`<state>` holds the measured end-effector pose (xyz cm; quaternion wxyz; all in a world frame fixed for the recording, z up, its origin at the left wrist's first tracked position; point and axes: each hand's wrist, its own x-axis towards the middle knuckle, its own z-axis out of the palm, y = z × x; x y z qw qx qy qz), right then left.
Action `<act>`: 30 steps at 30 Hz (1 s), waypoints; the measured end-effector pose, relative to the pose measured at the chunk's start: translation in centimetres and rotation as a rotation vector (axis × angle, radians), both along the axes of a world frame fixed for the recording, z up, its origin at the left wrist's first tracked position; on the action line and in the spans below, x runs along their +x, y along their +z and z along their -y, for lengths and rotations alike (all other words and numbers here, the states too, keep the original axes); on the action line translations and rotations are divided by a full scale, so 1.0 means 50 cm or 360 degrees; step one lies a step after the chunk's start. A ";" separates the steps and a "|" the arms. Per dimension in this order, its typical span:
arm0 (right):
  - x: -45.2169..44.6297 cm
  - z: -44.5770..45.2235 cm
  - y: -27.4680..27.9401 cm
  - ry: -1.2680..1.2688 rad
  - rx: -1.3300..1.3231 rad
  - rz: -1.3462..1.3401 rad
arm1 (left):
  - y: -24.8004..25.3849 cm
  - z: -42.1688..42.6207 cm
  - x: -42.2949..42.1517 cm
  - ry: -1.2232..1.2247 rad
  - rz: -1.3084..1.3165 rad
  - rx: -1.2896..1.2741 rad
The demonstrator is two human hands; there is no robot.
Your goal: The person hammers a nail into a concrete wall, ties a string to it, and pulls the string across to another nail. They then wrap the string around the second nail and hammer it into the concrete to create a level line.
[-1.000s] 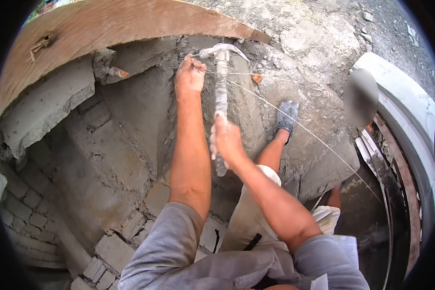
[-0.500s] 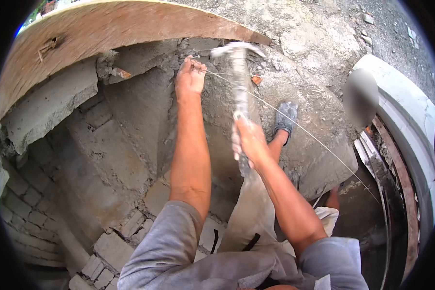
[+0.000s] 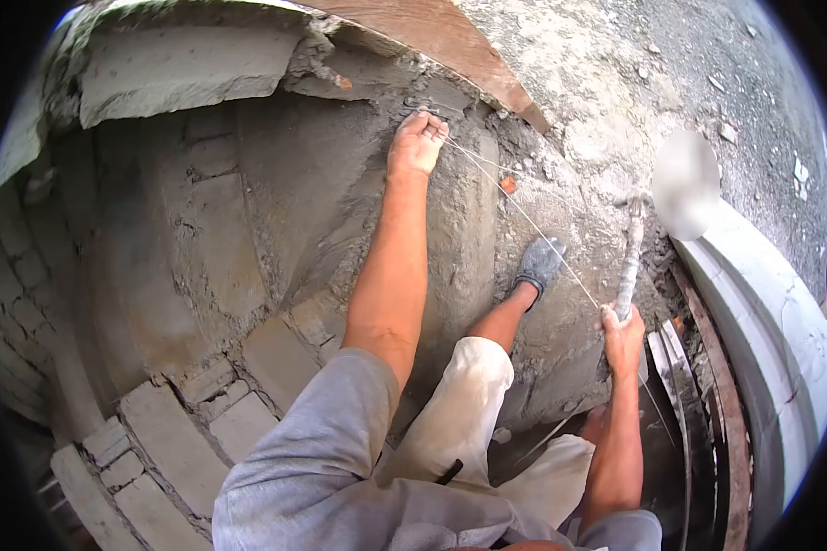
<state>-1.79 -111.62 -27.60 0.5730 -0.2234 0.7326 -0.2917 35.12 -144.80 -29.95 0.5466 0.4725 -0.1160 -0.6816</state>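
Right of centre, the right hand [image 3: 623, 338] is gripping a hammer [image 3: 628, 262]. At upper centre, the left hand [image 3: 417, 142] is curling its fingers beside a string [image 3: 529, 222], its hold unclear.

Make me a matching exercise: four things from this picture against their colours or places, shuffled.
1. hammer
2. shoe
3. small chip on the ground
4. string

A. orange
B. stretching away from the left hand
C. in the right hand
D. grey, on a foot

Pairs: 1-C, 2-D, 3-A, 4-B
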 end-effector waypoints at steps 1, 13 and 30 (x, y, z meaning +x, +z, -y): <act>0.001 -0.001 0.006 0.0008 -0.0015 0.0000 | 0.006 0.002 -0.006 0.0008 0.0000 -0.0015; 0.065 -0.007 0.015 -0.0143 -0.0057 0.0007 | -0.005 0.021 -0.017 0.0321 0.0199 0.0249; 0.103 -0.008 0.023 -0.0001 0.0088 -0.0018 | 0.009 0.032 -0.024 0.0424 0.0320 0.0361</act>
